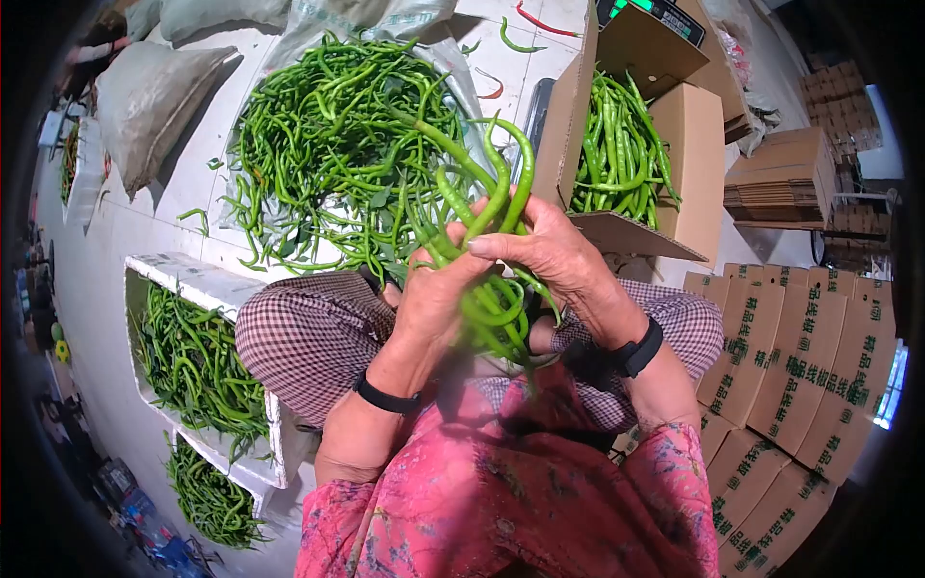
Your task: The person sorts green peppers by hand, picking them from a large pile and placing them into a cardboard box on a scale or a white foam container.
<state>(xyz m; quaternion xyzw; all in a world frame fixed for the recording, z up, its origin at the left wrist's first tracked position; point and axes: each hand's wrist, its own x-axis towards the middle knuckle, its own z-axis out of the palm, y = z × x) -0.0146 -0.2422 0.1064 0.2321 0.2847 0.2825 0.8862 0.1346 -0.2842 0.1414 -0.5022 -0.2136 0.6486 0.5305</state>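
Peppers (493, 207) fill both the left hand (434, 294) and right hand (556, 252)

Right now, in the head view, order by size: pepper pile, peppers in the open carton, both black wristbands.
Pepper pile
Peppers in the open carton
Left wristband, right wristband: too alike to rank

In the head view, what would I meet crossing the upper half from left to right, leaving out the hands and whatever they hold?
White container at the far left, stuffed sack, pile of green peppers, open cardboard box with green peppers inside, stack of flattened cardboard.
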